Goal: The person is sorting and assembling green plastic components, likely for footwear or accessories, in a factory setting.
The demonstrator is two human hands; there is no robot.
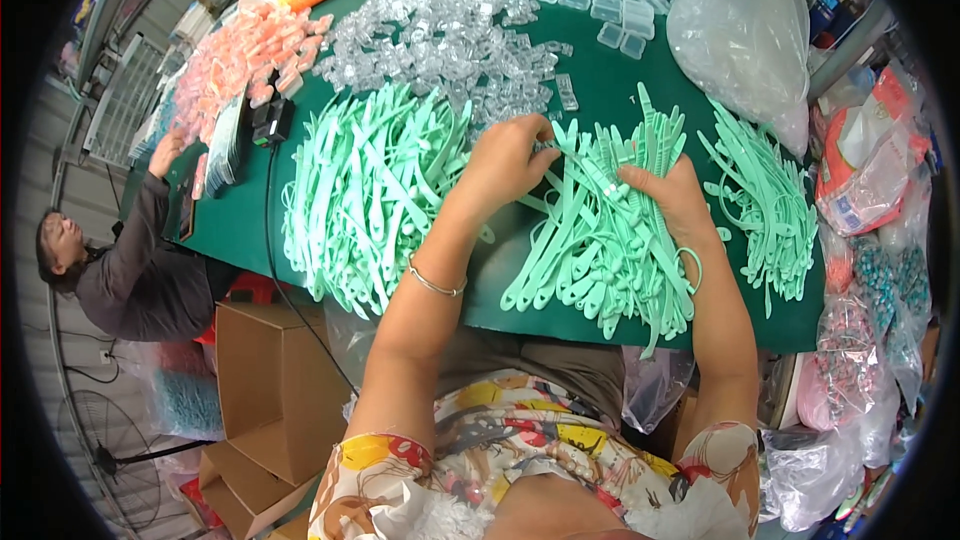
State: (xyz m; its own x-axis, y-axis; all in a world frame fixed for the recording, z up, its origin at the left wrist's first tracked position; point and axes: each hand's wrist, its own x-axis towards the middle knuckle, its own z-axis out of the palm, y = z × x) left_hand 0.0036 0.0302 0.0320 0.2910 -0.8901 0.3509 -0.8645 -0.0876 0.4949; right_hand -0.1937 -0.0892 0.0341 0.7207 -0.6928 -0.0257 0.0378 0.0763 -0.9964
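Left hand [505, 162] pinches one mint-green strap [575, 155] atop the middle pile [600, 240] on the green desk [235, 225]; right hand [672, 202] clamps the bundle; best lift singly, avoiding tangles.

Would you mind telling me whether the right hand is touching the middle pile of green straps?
Touching. The head view shows the right hand resting on the middle pile of green straps, fingers curled into them.
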